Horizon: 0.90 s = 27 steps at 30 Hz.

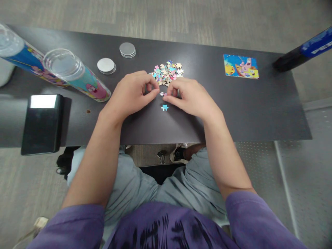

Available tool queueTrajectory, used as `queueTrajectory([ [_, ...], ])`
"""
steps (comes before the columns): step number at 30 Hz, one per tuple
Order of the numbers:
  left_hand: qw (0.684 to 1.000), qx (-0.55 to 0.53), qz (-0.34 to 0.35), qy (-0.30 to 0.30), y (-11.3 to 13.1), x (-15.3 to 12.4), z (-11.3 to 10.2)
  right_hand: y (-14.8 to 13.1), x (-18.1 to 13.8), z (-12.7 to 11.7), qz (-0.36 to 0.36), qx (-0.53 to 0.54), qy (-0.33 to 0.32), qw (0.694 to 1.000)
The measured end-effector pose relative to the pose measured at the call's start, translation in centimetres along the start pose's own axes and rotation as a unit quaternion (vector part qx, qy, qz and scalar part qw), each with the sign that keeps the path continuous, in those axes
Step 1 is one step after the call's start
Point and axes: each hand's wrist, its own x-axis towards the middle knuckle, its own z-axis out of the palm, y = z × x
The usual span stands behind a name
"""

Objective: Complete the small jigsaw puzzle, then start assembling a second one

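Note:
A small pink-and-white puzzle piece (162, 94) lies between my two hands at the front of a heap of jigsaw pieces (168, 72). My right hand (190, 95) grips it at its right side with thumb and forefinger. Just left of that piece, my left hand (137, 91) is closed, thumb and forefinger tips together; whether something tiny is between them is hidden. A single light-blue puzzle piece (165, 108) rests on the dark table nearer to me, touched by neither hand. Parts of the heap are hidden behind my fingers.
Clear cartoon-printed tubes (90, 83) stand at the left, near white round lids (106, 65) and grey round lids (127, 49). A black device (43, 124) lies at the table's front left. At the right are a cartoon picture card (241, 66) and a blue-and-black cylinder (306, 50).

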Motion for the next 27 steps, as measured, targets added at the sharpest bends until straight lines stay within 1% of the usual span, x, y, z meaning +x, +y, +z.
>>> queueTrajectory([
  [2,1.0,-0.007,-0.021,-0.016,0.5,0.0,-0.1,0.5,0.0,-0.4,-0.007,-0.013,0.018,1.0],
  [3,0.999,-0.009,-0.031,-0.024,0.8,0.0,-0.1,0.9,-0.1,-0.5,-0.016,-0.021,0.016,1.0],
  [6,0.997,-0.006,-0.048,-0.055,1.9,0.2,0.3,2.0,-0.2,-0.7,-0.048,-0.031,-0.034,0.998],
  [8,0.995,-0.001,-0.058,-0.087,2.5,0.4,0.5,2.5,-0.4,-0.8,-0.052,-0.035,-0.058,0.996],
  [10,0.992,0.004,-0.068,-0.111,2.6,0.6,0.5,2.9,-0.8,-1.1,-0.043,-0.037,-0.067,0.996],
  [13,0.988,-0.008,-0.085,-0.129,1.7,0.4,-0.1,3.7,-1.7,-2.4,-0.022,-0.04,-0.074,0.996],
  [17,0.981,-0.03,-0.108,-0.157,-0.4,-0.4,-1.6,5.6,-3.9,-4.8,0.016,-0.033,-0.09,0.995],
  [20,0.98,-0.033,-0.107,-0.165,-1.6,-0.8,-2.4,6.7,-5.4,-6.3,0.052,-0.018,-0.08,0.995],
  [22,0.98,-0.043,-0.101,-0.167,-2.0,-0.9,-2.7,7.0,-5.9,-6.8,0.067,-0.002,-0.07,0.995],
  [24,0.98,-0.049,-0.098,-0.168,-2.1,-0.8,-2.8,6.8,-5.6,-6.5,0.069,0.01,-0.04,0.997],
  [27,0.98,-0.046,-0.106,-0.163,-1.7,-0.5,-2.6,5.7,-4.0,-4.9,0.06,0.003,0.028,0.998],
])
